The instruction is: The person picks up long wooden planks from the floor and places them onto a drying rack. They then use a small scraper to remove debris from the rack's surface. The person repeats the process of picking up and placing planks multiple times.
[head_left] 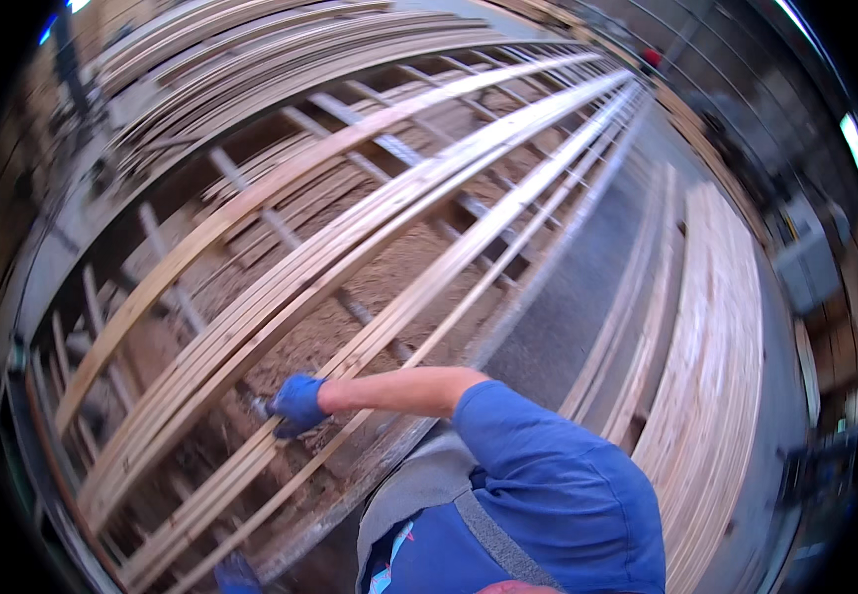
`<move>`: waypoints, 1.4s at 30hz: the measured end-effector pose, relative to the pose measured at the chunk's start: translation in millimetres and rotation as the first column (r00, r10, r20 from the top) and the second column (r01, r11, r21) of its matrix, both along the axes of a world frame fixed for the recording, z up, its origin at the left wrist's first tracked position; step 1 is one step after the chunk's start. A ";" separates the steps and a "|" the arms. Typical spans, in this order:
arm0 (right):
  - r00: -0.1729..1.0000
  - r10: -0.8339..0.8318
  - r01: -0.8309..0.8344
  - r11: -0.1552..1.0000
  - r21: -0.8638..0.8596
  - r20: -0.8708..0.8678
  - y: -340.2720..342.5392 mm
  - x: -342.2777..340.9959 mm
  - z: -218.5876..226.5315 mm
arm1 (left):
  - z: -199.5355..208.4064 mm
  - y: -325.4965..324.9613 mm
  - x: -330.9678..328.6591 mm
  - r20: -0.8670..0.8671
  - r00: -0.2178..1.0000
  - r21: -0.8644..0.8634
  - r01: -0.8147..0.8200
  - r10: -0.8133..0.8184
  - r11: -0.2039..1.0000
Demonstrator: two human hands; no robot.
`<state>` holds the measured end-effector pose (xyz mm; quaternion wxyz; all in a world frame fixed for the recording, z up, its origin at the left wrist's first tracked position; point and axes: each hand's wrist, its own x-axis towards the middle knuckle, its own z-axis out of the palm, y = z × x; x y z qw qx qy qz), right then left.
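Boards, pale and narrow, lie side by side at a slant across a long rack, running from the lower left up toward the far end. Right hand, in a blue glove, is on them at the near part, arm stretched across from a blue sleeve. Fingers point left over the boards; cannot tell whether they close on the wood. Left hand, also gloved, shows only partly at the lower edge, near a thin strip; its fingers cannot be made out. Beyond the right hand, a thicker group of planks, then one separate beam bowed by the lens. Brown sawdust under the rack. Wide stack of lumber at right, well apart from both hands. Grey apron at the wearer's front.
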<state>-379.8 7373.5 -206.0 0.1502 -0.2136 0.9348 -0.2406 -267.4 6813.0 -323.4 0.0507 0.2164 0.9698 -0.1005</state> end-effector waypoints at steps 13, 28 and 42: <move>0.976 -0.183 0.157 0.967 -0.202 -0.121 4.1 15.9 3.1 | 13.7 -17.9 -46.0 0.197 0.943 -0.637 -0.086 0.270 0.766; 0.987 -0.097 0.083 0.990 -0.109 -0.126 -30.6 7.6 30.4 | 61.5 57.4 -63.2 0.914 0.200 0.400 -0.299 0.352 -0.867; 0.979 0.050 -0.067 0.994 -0.081 -0.196 -21.0 3.5 -2.2 | 134.6 97.5 -0.9 0.846 0.318 0.500 -0.193 0.429 -0.844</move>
